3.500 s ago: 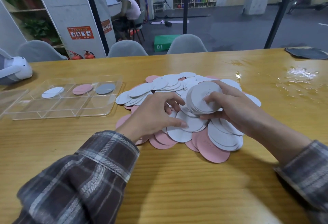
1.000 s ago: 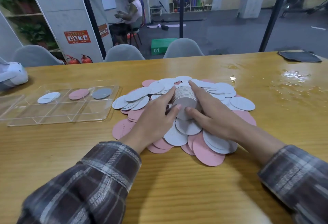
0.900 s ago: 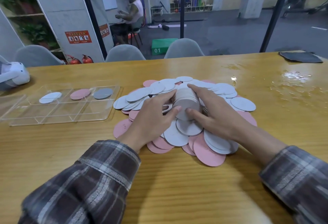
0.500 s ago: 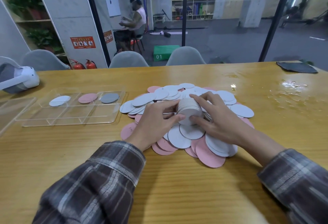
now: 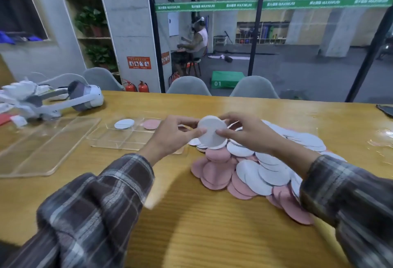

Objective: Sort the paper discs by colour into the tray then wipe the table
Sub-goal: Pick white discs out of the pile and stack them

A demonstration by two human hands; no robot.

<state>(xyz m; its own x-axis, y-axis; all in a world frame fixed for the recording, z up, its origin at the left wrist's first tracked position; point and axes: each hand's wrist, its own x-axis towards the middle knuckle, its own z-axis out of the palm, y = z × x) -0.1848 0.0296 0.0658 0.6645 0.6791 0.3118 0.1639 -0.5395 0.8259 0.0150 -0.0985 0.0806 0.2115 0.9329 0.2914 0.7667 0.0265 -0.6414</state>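
Observation:
A stack of white paper discs [image 5: 211,132] is held up above the table, its flat face turned toward me. My left hand [image 5: 172,138] grips its left edge and my right hand [image 5: 246,135] grips its right edge. Below and to the right lies a loose pile of white discs [image 5: 263,174] and pink discs [image 5: 217,172] on the wooden table. The clear compartment tray [image 5: 119,138] sits to the left, with a white disc [image 5: 124,123] and a pink disc [image 5: 151,124] in its far compartments. My left hand hides the tray's right part.
A clear lid [image 5: 40,148] lies left of the tray. White headsets [image 5: 63,99] rest at the far left of the table. A dark cloth [image 5: 386,109] lies at the far right edge, with a wet patch [image 5: 385,136] nearby. Grey chairs [image 5: 188,86] stand behind the table.
Both hands have lifted the stack of white discs off the pile and carried it left, toward the tray. The camera has tilted up and turned left.

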